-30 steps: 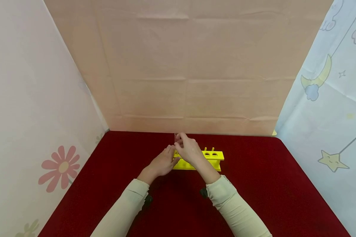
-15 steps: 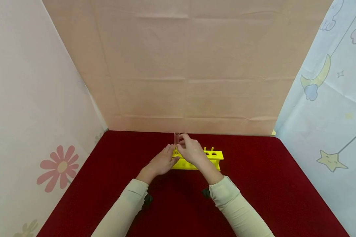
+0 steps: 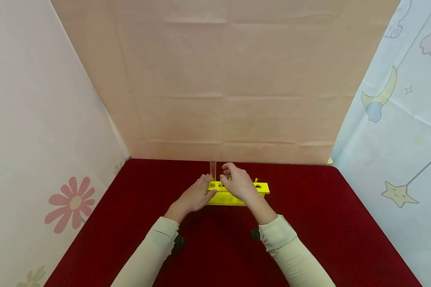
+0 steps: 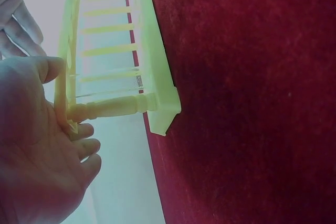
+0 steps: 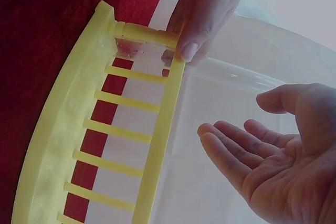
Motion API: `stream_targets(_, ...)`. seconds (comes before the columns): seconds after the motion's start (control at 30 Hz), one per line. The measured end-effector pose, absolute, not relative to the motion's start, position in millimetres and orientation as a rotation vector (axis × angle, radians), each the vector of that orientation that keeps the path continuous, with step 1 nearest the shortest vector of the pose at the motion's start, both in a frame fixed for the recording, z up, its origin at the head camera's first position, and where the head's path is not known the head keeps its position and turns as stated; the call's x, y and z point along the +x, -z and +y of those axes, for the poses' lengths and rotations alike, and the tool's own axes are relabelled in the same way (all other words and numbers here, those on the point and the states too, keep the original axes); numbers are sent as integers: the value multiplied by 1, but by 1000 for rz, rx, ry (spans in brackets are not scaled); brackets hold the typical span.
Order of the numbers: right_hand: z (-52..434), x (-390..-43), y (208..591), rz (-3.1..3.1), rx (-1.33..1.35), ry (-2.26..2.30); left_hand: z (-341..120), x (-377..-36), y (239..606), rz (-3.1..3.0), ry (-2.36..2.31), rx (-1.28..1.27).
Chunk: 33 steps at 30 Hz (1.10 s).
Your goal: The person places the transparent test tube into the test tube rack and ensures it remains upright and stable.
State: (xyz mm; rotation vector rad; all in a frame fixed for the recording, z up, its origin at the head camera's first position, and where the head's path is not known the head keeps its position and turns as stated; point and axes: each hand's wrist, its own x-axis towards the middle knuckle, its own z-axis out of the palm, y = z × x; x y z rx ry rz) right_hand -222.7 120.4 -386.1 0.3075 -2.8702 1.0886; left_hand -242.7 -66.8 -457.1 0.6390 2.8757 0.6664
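A clear test tube (image 3: 213, 169) stands upright in the leftmost hole of a yellow test tube rack (image 3: 226, 199), its upper part rising above the top plate. My left hand (image 3: 194, 196) holds the rack's left end, with the thumb on the near side of the top plate and the fingers across it, as the left wrist view shows. Just right of the tube, my right hand (image 3: 238, 184) hovers above the rack, fingers loosely bent and nothing in them. In the right wrist view a gap separates its fingertips (image 5: 206, 129) from the tube (image 5: 236, 74).
The rack stands on a dark red cloth-covered table (image 3: 215, 255). Behind it rises a tan paper backdrop (image 3: 222, 99). Patterned sheets flank the table: a left sheet (image 3: 32, 99) with flowers and a right sheet (image 3: 395, 147) with moon and stars.
My right hand has let go of the test tube and moved right, away from it, leaving the tube standing in the rack. My left hand stays at the rack's left end.
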Motion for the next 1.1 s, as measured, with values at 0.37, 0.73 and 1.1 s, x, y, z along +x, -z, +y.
stream_targets(0.37,131,-223,390,-2862,305,-1049,-67,-245,460,2888,-633,632)
stream_targets(0.73,135,-222,388,-2848,259,-1103,-68,-246,457,2866,-609,639)
stream_targets(1.1,144,-223,389,-2854,253,-1088,-68,-245,458,2854,-613,645)
